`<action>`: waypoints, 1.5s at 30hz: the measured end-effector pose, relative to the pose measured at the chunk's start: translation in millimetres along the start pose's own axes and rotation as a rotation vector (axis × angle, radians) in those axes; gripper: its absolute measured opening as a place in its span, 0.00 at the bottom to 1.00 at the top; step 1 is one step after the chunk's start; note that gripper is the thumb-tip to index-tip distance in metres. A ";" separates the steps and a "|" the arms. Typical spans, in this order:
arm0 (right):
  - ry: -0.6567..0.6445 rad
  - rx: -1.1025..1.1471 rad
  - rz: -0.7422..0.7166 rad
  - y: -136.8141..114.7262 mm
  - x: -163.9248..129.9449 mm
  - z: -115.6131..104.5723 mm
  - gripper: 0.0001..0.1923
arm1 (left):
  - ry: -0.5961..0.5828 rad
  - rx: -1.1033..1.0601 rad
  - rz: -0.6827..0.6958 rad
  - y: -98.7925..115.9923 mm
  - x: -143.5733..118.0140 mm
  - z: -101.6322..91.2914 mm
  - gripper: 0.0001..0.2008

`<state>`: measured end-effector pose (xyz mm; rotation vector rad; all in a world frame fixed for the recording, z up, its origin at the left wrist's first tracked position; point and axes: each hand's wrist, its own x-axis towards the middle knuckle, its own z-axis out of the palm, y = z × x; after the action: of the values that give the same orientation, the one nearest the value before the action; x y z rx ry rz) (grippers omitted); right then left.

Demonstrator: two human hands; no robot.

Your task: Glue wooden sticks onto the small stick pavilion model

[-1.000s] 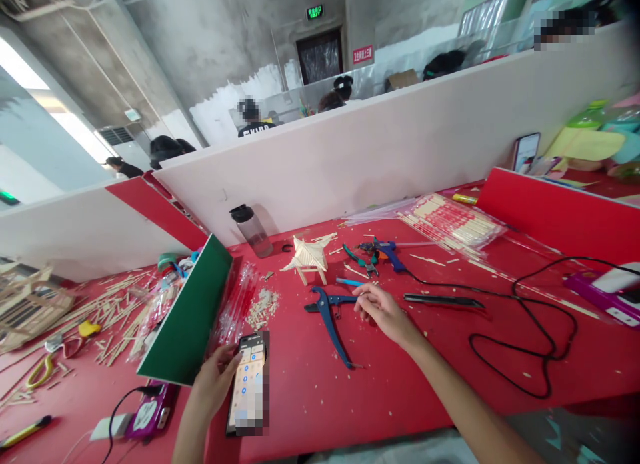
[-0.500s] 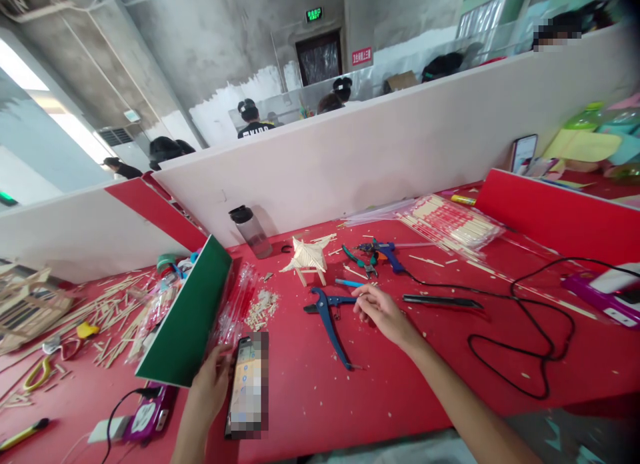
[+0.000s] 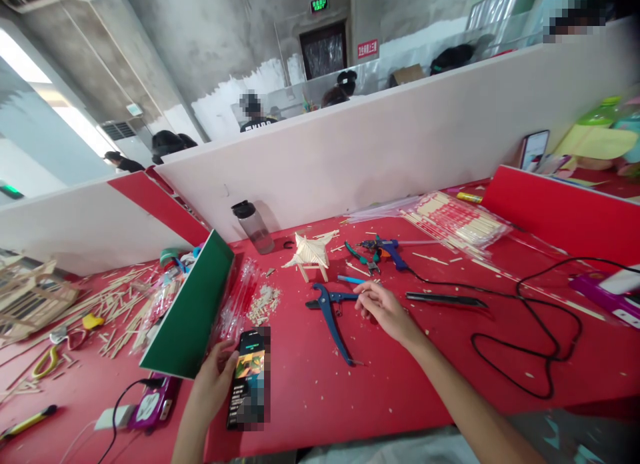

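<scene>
My left hand [image 3: 216, 371] rests beside the left edge of a phone [image 3: 246, 391] that lies face up on the red table. Its fingers are loosely bent and apart, with the thumb near the phone's screen. My right hand [image 3: 384, 311] hovers relaxed by the handle end of a blue pipe cutter [image 3: 330, 321], fingers loosely curled and gripping nothing visible. Whether its fingertips touch the cutter I cannot tell. Behind the cutter stands a small model of wooden sticks [image 3: 311, 252] with a pointed, flared roof. A blue pen-like stick [image 3: 351, 279] lies between them.
A blue glue gun [image 3: 393, 252], green-handled pliers [image 3: 369, 259] and a black utility knife [image 3: 445, 299] lie behind my right hand. A green board [image 3: 193, 311] leans at left near stick scraps. A bottle [image 3: 255, 227] stands by the white partition [image 3: 320, 164]. A black cord [image 3: 480, 344] loops right.
The phone's screen has switched from a light page to a dark one with a picture. My hands have barely moved; the view has shifted slightly.
</scene>
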<state>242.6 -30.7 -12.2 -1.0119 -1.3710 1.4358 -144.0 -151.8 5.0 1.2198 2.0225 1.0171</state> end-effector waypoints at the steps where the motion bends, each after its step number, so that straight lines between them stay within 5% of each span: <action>1: 0.000 0.000 -0.003 -0.2 -0.2 0.0 0.20 | 0.001 0.003 0.008 -1.4 -0.3 -0.5 0.27; 24: 0.094 -0.135 -0.058 8.5 0.1 -2.2 0.16 | 0.007 0.078 0.100 -13.5 -0.5 -7.8 0.27; 29: 0.052 -0.142 -0.044 11.5 -0.3 -1.6 0.16 | 0.155 0.255 0.121 2.2 -7.1 -1.4 0.24; 33: 0.038 -0.132 -0.054 12.7 -0.1 -1.1 0.16 | 0.199 0.213 0.264 45.5 -17.2 37.2 0.18; 39: 0.029 -0.169 -0.070 11.3 -1.1 -0.7 0.15 | 0.081 -0.014 0.513 107.5 -11.7 132.1 0.09; 45: 0.014 -0.197 -0.070 10.8 -0.3 0.9 0.15 | 0.168 -0.294 0.426 122.5 25.4 184.5 0.11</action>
<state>241.2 -31.3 -22.9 -1.0852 -1.5453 1.2584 45.3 -34.0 2.4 1.4716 1.6805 1.6036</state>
